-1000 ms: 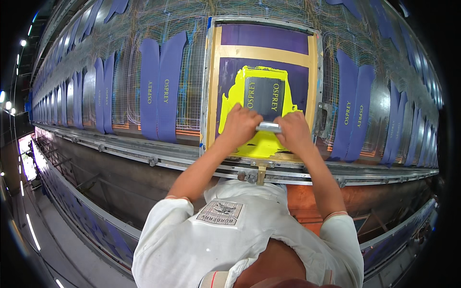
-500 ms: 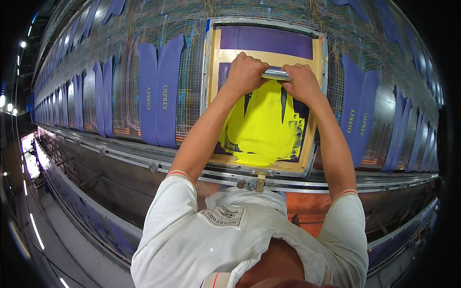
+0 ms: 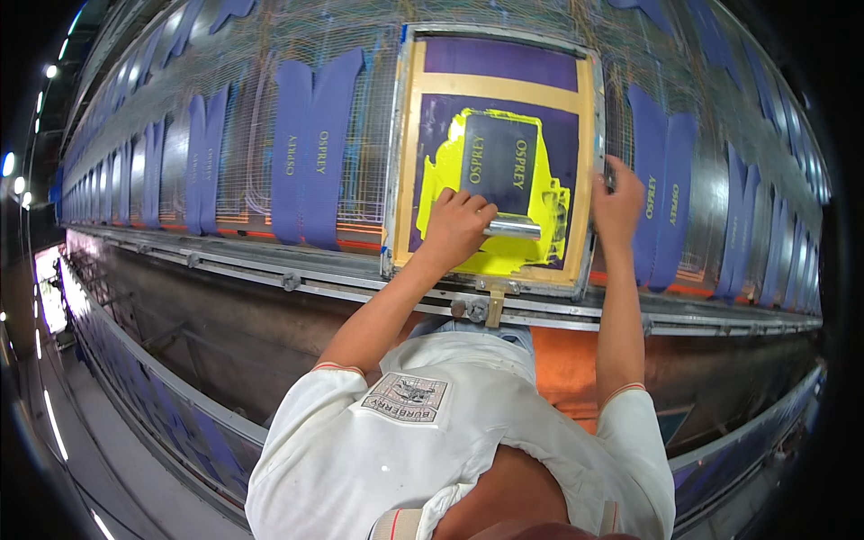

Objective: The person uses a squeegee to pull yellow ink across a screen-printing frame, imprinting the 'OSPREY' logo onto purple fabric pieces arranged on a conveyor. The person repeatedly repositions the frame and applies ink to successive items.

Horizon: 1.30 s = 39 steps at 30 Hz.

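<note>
A silkscreen frame (image 3: 589, 126) with a metal rim and tan tape lies on the long print table in front of me. Bright yellow ink (image 3: 441, 171) is spread over its mesh around a dark printing area (image 3: 497, 151) with two rows of lettering. My left hand (image 3: 457, 229) is closed around the left end of a squeegee (image 3: 513, 226) with a metal handle, low on the mesh. At the frame's right rim, my right hand (image 3: 619, 205) has its fingers curled at the edge; it is off the squeegee.
Pairs of purple fabric pieces (image 3: 304, 153) with yellow lettering lie along the table on the left, and similar purple pieces (image 3: 661, 189) on the right. A metal rail (image 3: 351, 281) runs along the near edge, with a clamp (image 3: 495, 306) at the frame.
The squeegee has come down the mesh toward me, baring the lettered area. My right hand has let go of it and shifted to the frame's right rim; the left still holds it.
</note>
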Each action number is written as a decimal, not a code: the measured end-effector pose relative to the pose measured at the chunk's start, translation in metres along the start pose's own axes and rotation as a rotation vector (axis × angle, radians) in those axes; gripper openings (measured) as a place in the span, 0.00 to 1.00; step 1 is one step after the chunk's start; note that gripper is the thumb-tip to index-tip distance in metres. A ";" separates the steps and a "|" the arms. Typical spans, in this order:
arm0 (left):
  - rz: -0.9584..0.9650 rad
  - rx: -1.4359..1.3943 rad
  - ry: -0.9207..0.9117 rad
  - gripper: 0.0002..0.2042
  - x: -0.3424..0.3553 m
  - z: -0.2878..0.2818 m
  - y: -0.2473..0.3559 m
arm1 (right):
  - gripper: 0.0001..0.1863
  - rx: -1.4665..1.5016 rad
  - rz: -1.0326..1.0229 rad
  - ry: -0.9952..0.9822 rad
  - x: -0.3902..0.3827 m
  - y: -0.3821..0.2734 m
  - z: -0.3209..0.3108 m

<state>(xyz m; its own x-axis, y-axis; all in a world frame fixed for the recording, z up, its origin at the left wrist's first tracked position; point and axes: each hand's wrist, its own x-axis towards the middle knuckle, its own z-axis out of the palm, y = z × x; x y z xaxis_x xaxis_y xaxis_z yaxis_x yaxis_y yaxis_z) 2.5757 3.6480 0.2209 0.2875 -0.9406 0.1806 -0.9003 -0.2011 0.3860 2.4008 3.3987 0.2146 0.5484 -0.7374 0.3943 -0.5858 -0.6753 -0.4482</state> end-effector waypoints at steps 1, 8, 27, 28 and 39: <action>0.004 0.006 -0.013 0.17 0.002 0.000 -0.001 | 0.20 0.008 0.228 -0.041 0.004 0.018 0.007; -0.026 0.001 -0.036 0.16 -0.006 -0.011 -0.013 | 0.22 0.082 0.478 -0.230 0.021 0.037 0.003; -0.012 -0.005 0.006 0.09 -0.160 -0.172 -0.271 | 0.18 0.430 0.423 -0.066 -0.035 -0.276 0.177; -0.005 -0.033 -0.008 0.09 -0.170 -0.172 -0.271 | 0.18 0.411 0.460 -0.089 -0.035 -0.278 0.178; 0.007 -0.074 -0.117 0.10 -0.125 -0.166 -0.311 | 0.17 0.015 0.335 -0.290 -0.014 -0.280 0.179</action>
<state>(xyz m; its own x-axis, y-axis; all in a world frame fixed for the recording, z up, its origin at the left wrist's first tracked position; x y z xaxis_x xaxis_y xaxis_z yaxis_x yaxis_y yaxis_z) 2.8738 3.8737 0.2280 0.2375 -0.9682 0.0784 -0.8742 -0.1778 0.4519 2.6638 3.6007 0.1911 0.4753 -0.8797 -0.0151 -0.7523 -0.3975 -0.5255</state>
